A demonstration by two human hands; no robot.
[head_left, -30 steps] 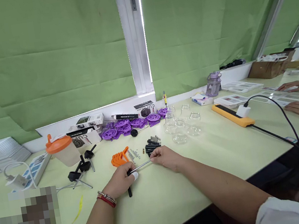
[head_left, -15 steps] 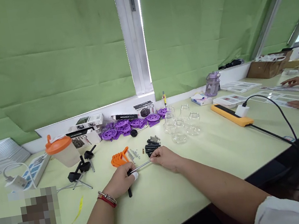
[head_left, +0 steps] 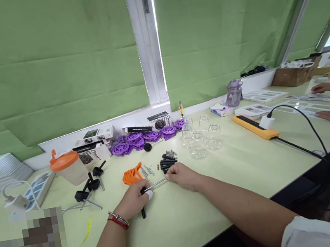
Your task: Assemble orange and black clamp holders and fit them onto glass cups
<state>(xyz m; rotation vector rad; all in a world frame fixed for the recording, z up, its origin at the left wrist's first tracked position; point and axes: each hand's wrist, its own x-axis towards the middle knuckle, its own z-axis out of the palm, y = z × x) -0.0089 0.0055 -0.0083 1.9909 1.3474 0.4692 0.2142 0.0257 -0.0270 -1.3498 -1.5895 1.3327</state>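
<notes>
My left hand [head_left: 135, 197] is closed round a black plastic piece, one dark end of which sticks out below the fingers. A thin metal rod [head_left: 156, 184] runs from that piece to my right hand [head_left: 181, 175], whose fingertips pinch its far end. Just beyond the hands lie orange plastic handles [head_left: 132, 175], small screws [head_left: 148, 170], black tapered pieces [head_left: 167, 164] and coil springs [head_left: 171, 153]. Several black pieces with metal rods [head_left: 92, 184] stand to the left. Purple plastic wheel-shaped parts [head_left: 136, 138] are heaped farther back.
Clear glass jars [head_left: 198, 145] stand behind my right hand. An orange-lidded cup [head_left: 70, 167] and a white power strip [head_left: 40, 189] are left; a yellow power strip [head_left: 255, 126] with a black cable is right. A co-worker's hands [head_left: 326, 87] rest over white sheets at far right.
Both of my hands keep the rod and black piece in almost the same place. The co-worker's farther hand has shifted slightly.
</notes>
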